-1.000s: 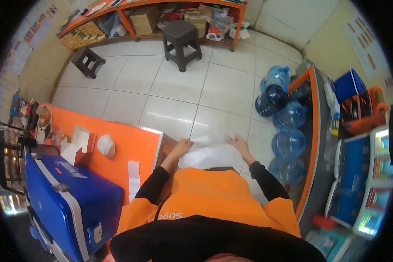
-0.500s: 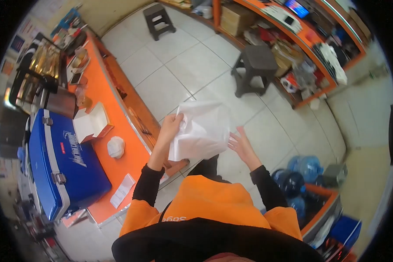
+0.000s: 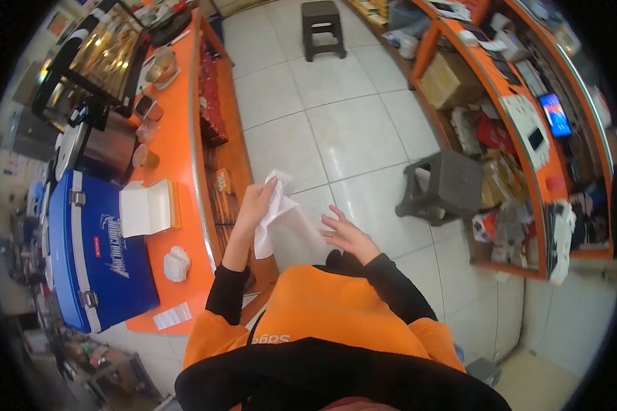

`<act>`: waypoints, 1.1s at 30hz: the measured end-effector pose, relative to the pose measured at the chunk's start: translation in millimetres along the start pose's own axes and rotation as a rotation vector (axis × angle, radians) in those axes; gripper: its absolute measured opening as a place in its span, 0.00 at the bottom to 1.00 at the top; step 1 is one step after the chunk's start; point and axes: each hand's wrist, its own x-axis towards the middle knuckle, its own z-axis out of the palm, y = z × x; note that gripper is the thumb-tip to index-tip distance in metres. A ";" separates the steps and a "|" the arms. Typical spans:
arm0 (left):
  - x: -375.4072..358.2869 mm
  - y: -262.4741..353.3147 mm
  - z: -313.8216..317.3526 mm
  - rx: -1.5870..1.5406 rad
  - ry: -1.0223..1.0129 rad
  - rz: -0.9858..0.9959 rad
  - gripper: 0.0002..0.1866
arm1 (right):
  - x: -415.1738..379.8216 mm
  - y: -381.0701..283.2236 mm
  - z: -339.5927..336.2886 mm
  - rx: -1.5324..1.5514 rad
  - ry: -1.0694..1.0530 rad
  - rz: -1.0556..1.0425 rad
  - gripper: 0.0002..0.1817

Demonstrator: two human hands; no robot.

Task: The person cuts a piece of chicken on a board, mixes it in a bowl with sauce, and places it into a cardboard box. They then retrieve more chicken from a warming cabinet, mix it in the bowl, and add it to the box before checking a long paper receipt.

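A thin white plastic bag (image 3: 291, 222) hangs in front of my body. My left hand (image 3: 257, 203) is closed on its upper left part. Beside the bag's right edge is my right hand (image 3: 347, 238), fingers spread, holding nothing. On the orange counter (image 3: 188, 130) to the left sit an open white box (image 3: 147, 211), a crumpled white bundle (image 3: 177, 264) and a white slip of paper (image 3: 173, 316).
A blue cooler (image 3: 106, 253) stands at the counter's left edge, with a cup of drink (image 3: 145, 157) beyond. Two dark stools (image 3: 440, 185) are on the tiled floor. Orange shelving (image 3: 483, 82) with many items runs along the right.
The view has turned toward the right. The bag has gone from spread out to narrower and more folded, and hangs lower on its right side. My right hand stays open beside it.
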 end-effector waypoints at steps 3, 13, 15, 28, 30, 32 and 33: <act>28.0 37.7 6.8 -0.045 0.056 -0.015 0.21 | 58.5 -37.7 -7.0 0.083 -0.180 0.357 0.42; 106.0 105.7 5.0 -0.023 0.615 -0.006 0.23 | 143.8 -244.8 -6.4 -0.115 -0.277 0.063 0.14; 115.7 95.9 -0.9 -0.133 0.753 0.005 0.23 | 161.9 -293.4 2.1 -0.575 -0.257 -0.132 0.19; 191.1 129.6 -87.5 -0.194 0.960 0.174 0.17 | 330.2 -437.4 171.2 -1.032 -0.756 -0.456 0.15; 205.7 129.6 -116.9 -0.113 0.923 0.066 0.12 | 351.1 -459.7 203.8 -1.206 -0.707 -0.511 0.12; 224.0 138.9 -145.0 -0.168 0.910 -0.064 0.06 | 377.2 -479.1 235.4 -1.299 -0.696 -0.600 0.08; 233.8 143.0 -162.3 -0.087 0.923 -0.080 0.05 | 389.8 -486.4 249.8 -1.302 -0.710 -0.654 0.06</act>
